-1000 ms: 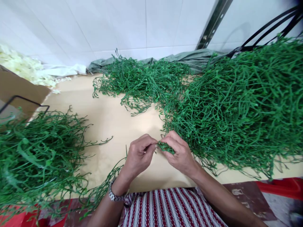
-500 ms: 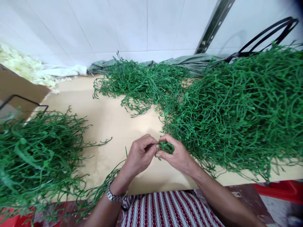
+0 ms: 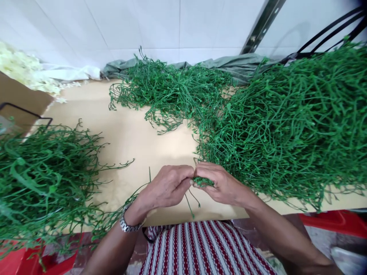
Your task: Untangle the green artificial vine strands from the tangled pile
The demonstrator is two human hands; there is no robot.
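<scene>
My left hand point(image 3: 166, 187) and my right hand point(image 3: 220, 185) meet over the front of the beige table point(image 3: 134, 141), fingers pinched together on a small green plastic stem cluster point(image 3: 202, 181). Thin stems hang down from between the fingertips. A watch sits on my left wrist. The big heap of green plastic stems point(image 3: 286, 122) lies just right of my right hand. Another heap of stems point(image 3: 43, 183) lies to the left of my left arm.
A third, flatter spread of stems point(image 3: 169, 91) lies at the back by the white tiled wall. A grey-green cloth point(image 3: 235, 67) and pale flower bits point(image 3: 25, 72) sit along the wall. Red bins point(image 3: 332, 221) show below the table edge.
Both hands have stayed together on the cluster and shifted slightly; thin stems now dangle below the fingers. The view has tilted a little.
</scene>
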